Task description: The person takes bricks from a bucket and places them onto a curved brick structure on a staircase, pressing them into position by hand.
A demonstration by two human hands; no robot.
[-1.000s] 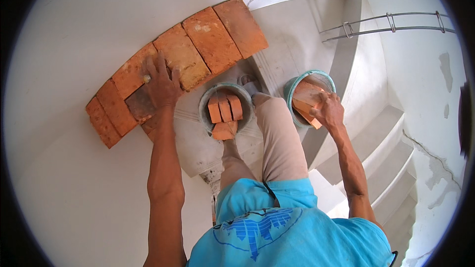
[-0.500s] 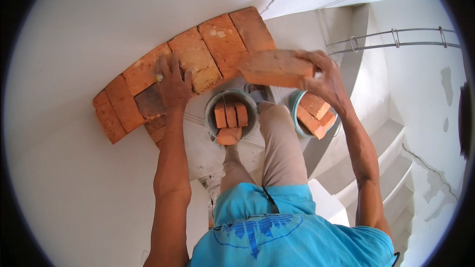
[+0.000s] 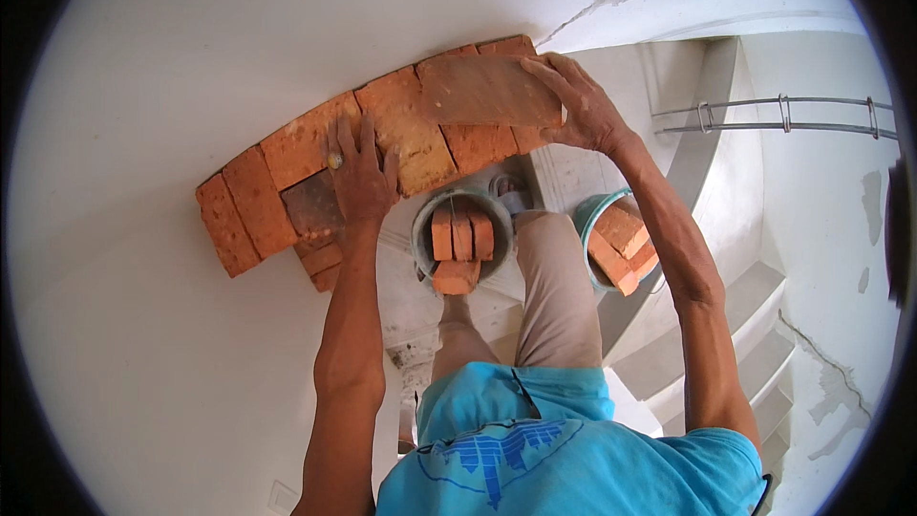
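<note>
A stack of reddish-orange bricks [image 3: 396, 124] stands against the white wall, its top layer set side by side in a slightly curved row. My right hand [image 3: 587, 110] grips the right end of a darker brick [image 3: 487, 91], which lies lengthwise across the right part of that row. Whether it rests fully on the bricks below, I cannot tell. Flat on the middle of the row is my left hand [image 3: 363, 172], fingers spread, holding nothing. A dark grey-brown brick [image 3: 310, 205] sits just left of it, along the near side of the row.
Between my feet and the stack stands a bucket [image 3: 420, 239] with several bricks. A second, greenish bucket [image 3: 585, 220] of bricks is right of my leg. Concrete stairs [image 3: 669, 354] run down the right side. Metal rods with ties [image 3: 783, 115] jut in at upper right.
My right hand has carried the brick forward and left, from in front of the row's right end onto it. My left hand stays flat on the bricks. The whole view has shifted slightly.
</note>
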